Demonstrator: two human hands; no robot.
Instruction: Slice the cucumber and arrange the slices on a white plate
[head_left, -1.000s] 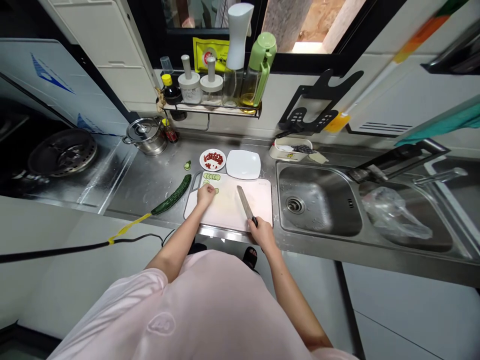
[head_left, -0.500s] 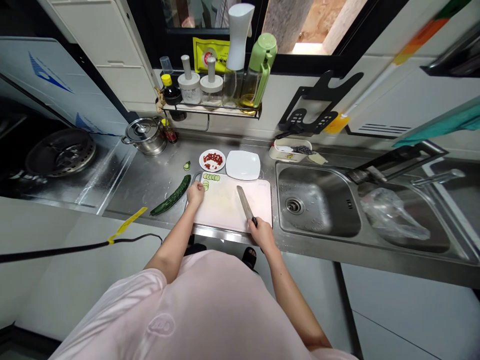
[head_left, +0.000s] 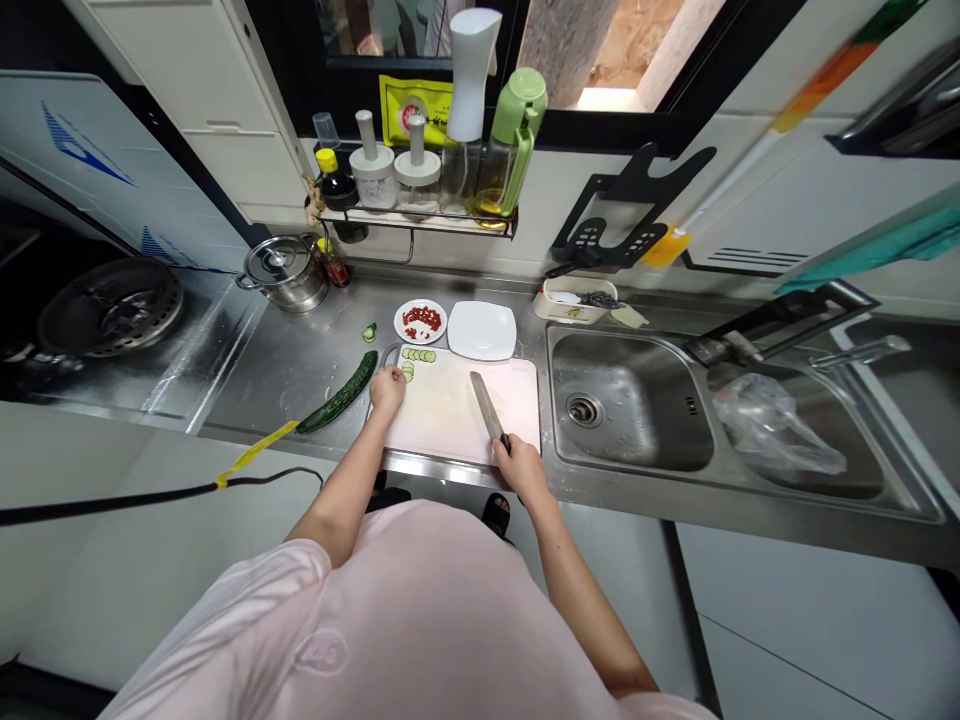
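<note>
My right hand [head_left: 519, 468] is wrapped round the handle of a kitchen knife [head_left: 487, 405], whose blade lies low over the white cutting board [head_left: 442, 420], pointing away from me. At the board's left edge my left hand [head_left: 388, 390] is closed, its fingers curled beside a few cucumber slices [head_left: 408, 371]. What the fingers hold, if anything, is hidden. A row of cucumber slices [head_left: 419, 355] overlaps along the board's far left corner. Left of the board lies a long cucumber [head_left: 340, 393], with a small cut cucumber end [head_left: 369, 332] behind it.
Behind the board are a plate of chopped red pieces [head_left: 421, 334] and a white plate [head_left: 482, 346]. The sink [head_left: 637, 445] is at right, holding a plastic bag [head_left: 776, 420] in its far basin. A steel pot [head_left: 285, 280] and a pan [head_left: 112, 305] stand left. A spice shelf [head_left: 420, 222] hangs above.
The whole view has shifted slightly. Both hands stay in nearly the same place, the knife still over the board and the left hand still beside the slices.
</note>
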